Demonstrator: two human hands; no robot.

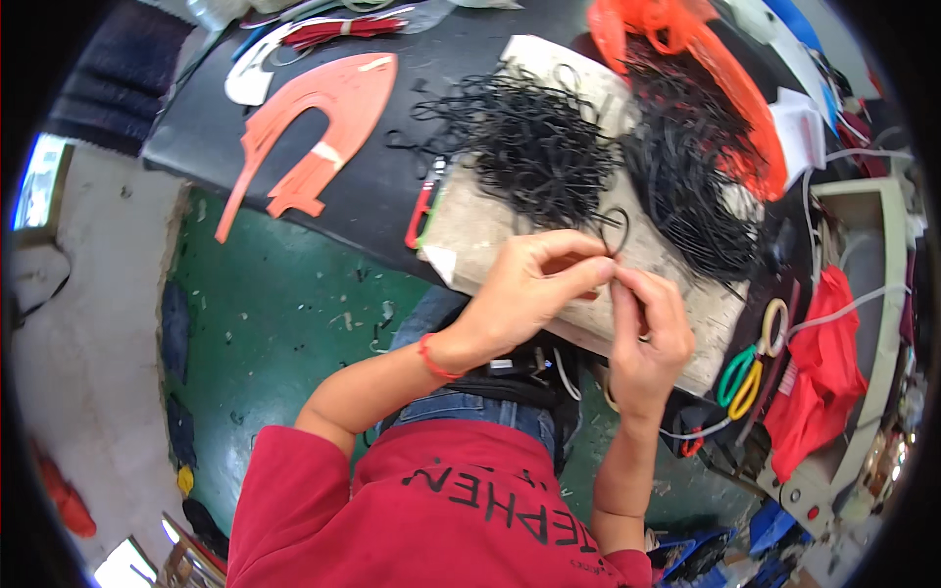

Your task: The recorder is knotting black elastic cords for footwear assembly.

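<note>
My left hand point(534, 289) and my right hand point(652, 333) meet over the near edge of a pale, worn board point(470, 235). Thumbs and fingers of both are pinched together on a thin black cord point(616, 227), which bends into a small loop above the fingertips. The pinched ends are hidden by the fingers. Just beyond my hands lies a tangled heap of looped black cords point(539, 147). To its right, a thick bundle of longer black cords point(681, 176) rests partly on the board and against an orange-red plastic bag point(769, 157).
Coral flat cut pieces point(343, 108) lie on the dark table point(372, 216) at left. A red-handled cutter point(421, 211) sits by the board's left edge. Scissors with green and yellow handles point(745, 390), cream-handled scissors point(774, 328) and red cloth point(818, 358) are at right.
</note>
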